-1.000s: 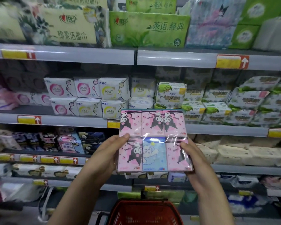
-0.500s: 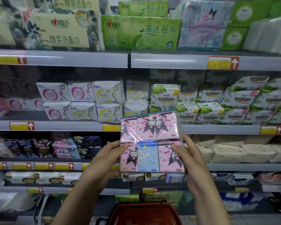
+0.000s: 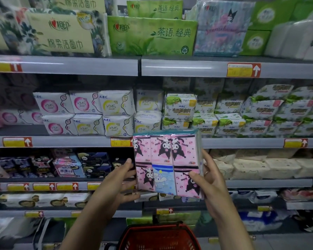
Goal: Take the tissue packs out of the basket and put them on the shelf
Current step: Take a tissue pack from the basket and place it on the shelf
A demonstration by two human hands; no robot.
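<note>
Well — glossy film-wrapped rectangular tissue pack [image 3: 167, 165]

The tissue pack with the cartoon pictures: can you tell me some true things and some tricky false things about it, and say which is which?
1. The left hand and the right hand both hold the tissue pack. True.
2. The tissue pack lies inside the basket. False: it is held up in the air, above the basket.
3. One of the small packs on its front is blue, and the others are pink. True.
4. The basket is yellow. False: it is red.
5. The right hand's thumb lies on the front of the tissue pack. True.
</note>
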